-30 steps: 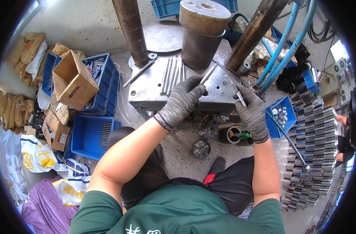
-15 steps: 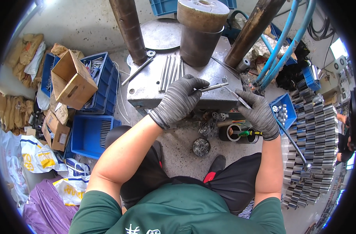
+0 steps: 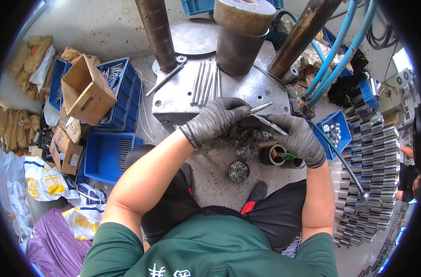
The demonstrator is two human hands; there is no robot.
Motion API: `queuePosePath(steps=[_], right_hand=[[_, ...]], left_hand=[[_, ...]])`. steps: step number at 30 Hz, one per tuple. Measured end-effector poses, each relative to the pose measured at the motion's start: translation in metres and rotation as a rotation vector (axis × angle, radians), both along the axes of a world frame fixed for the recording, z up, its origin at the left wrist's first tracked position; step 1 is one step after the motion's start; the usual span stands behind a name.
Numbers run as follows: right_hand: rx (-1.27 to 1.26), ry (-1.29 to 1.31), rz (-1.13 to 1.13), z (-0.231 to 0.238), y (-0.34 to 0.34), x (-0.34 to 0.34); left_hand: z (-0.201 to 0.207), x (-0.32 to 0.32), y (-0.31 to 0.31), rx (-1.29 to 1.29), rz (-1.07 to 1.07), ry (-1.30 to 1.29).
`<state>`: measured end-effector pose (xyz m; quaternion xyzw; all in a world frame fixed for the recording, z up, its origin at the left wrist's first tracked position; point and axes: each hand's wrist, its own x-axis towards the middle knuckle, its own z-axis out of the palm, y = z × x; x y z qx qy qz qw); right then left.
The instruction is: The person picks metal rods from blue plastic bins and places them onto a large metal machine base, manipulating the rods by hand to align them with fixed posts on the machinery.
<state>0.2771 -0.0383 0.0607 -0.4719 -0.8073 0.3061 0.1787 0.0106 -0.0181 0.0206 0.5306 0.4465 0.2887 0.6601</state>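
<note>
My left hand, in a dark grey work glove, is closed around a slim steel shaft, whose stepped, narrower end points right. My right hand, gloved the same way, grips a second steel shaft that slants up and left toward the left fingers. The two shafts lie close to each other in front of the machine bed's near edge; whether they touch I cannot tell. Behind the left hand, several similar steel rods rest on the metal machine bed, with one lone rod further left.
A heavy steel cylinder stands on the bed between two thick columns. Right: a blue bin of small round parts, a long-handled metal bar and stacked steel tubes. Left: blue crates and a cardboard box.
My right hand and its shaft have moved left and slightly down, and that shaft lies flatter, nearer the left hand's shaft. My left hand has shifted slightly right and down.
</note>
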Motion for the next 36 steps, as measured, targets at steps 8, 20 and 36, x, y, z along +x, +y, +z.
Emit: queuePosePath(steps=[8, 20, 36], right_hand=[[-0.209, 0.001, -0.021, 0.013, -0.003, -0.012], [0.005, 0.018, 0.083, 0.001, 0.000, -0.007], [-0.530, 0.569, -0.120, -0.039, -0.009, -0.020]], left_hand=[[-0.008, -0.010, 0.004, -0.164, -0.065, -0.205], [-0.017, -0.016, 0.007, -0.284, -0.136, -0.528], [0.014, -0.040, 0.017, 0.034, 0.144, -0.084]])
